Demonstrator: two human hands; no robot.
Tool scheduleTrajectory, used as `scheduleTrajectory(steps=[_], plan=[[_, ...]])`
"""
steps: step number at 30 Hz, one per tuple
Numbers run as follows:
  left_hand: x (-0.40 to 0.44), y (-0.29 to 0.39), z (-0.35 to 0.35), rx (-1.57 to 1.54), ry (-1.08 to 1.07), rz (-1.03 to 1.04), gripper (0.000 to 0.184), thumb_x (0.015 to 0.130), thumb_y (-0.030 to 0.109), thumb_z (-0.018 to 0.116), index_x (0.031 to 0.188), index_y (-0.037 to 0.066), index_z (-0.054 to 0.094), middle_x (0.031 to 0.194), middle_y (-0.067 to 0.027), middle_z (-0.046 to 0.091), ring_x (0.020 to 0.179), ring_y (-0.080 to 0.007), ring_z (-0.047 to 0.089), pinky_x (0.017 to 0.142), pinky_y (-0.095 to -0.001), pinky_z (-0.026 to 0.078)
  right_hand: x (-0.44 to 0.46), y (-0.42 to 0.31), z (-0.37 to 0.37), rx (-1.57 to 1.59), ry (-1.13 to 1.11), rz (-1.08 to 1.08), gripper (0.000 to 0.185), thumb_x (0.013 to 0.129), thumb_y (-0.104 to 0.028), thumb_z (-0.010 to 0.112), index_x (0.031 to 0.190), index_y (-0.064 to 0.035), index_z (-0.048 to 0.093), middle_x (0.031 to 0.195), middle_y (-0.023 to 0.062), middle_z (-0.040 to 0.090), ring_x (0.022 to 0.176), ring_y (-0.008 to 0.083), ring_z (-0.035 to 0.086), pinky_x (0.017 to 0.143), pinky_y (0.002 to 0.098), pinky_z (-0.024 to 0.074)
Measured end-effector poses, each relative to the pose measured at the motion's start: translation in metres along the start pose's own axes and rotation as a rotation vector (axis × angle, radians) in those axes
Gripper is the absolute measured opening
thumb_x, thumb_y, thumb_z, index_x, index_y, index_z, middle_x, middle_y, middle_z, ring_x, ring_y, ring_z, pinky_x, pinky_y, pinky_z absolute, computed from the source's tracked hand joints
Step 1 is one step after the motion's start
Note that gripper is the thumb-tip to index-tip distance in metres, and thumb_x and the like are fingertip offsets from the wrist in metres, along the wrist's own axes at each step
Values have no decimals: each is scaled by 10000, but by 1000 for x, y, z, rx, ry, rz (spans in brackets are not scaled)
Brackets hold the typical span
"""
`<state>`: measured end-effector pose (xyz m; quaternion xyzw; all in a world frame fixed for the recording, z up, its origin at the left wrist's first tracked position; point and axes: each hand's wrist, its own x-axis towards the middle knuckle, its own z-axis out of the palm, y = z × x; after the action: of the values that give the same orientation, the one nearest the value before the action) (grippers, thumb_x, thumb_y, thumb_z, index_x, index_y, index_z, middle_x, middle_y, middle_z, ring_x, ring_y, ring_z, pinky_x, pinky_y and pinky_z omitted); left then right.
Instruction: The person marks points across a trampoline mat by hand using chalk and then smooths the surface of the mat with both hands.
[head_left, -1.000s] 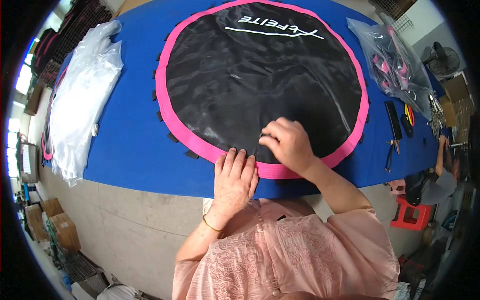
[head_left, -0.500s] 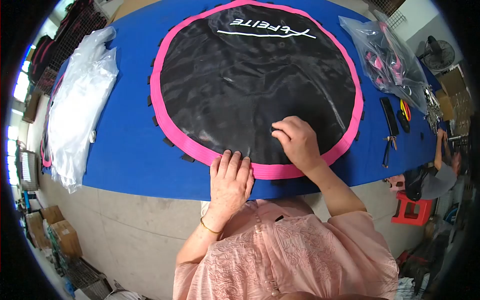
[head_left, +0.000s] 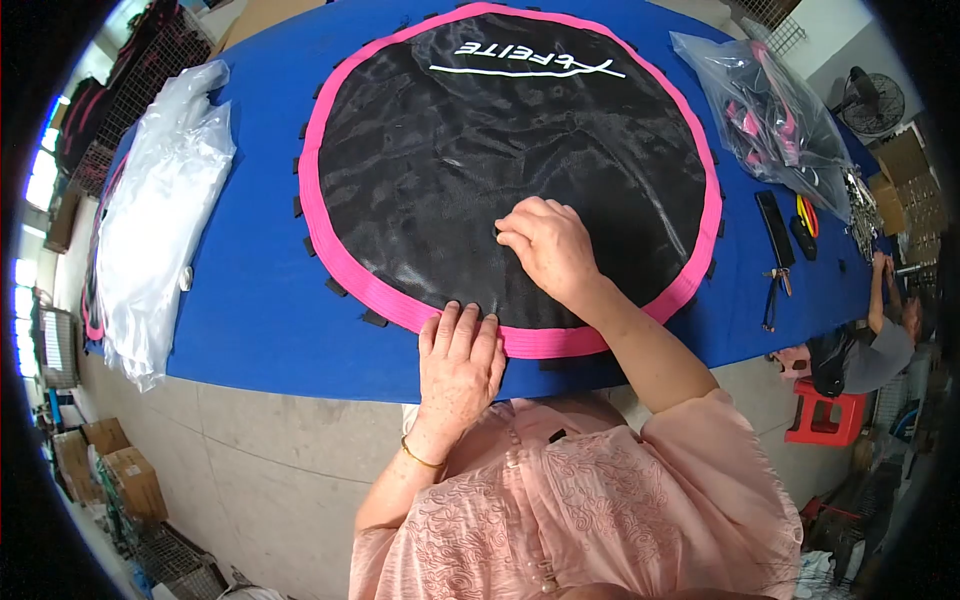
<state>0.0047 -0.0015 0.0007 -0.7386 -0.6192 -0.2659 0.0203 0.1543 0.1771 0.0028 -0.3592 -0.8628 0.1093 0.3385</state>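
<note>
A round black mat (head_left: 420, 190) with a pink border (head_left: 545, 342) and black tabs around its edge lies flat, its white lettering (head_left: 530, 62) near the far side. My left hand (head_left: 461, 355) rests on the near border, fingers stretched out and palm down. Over the lower middle of the mat is my right hand (head_left: 548, 245), its fingers pinched together. Something small and dark shows at those fingertips, too small to name.
Clear plastic bags (head_left: 165, 220) lie on the left of the blue table (head_left: 250, 300). To the right are a bag with pink pieces (head_left: 775, 120), a black strip (head_left: 774, 228), cutters (head_left: 805, 228) and metal parts (head_left: 862, 215). Another person (head_left: 875, 355) is beyond, near a red stool (head_left: 825, 415).
My right hand, still pinched, has moved left and slightly away from me over the mat. My left hand stays on the border. The whole view has shifted slightly.
</note>
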Motion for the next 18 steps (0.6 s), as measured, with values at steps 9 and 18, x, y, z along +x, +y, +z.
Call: scheduleTrajectory(steps=[9,18], plan=[[-1,-1,1,7,-4,2,361,943,196,723,1263,29,710,1325,-187,642,1297,-388,568,1099,-550,436,-33,-39,-17,117,-149,-58,104,894,-187,779,933,-91,772,942,49,712,878,275,684,779,423,490],[0,0,1,23,-21,8,362,939,194,720,1257,22,700,1323,-189,643,1283,-390,574,1096,-550,440,-40,-32,-23,260,-260,6,137,877,-185,794,966,-85,762,967,71,722,903,287,712,822,417,541]])
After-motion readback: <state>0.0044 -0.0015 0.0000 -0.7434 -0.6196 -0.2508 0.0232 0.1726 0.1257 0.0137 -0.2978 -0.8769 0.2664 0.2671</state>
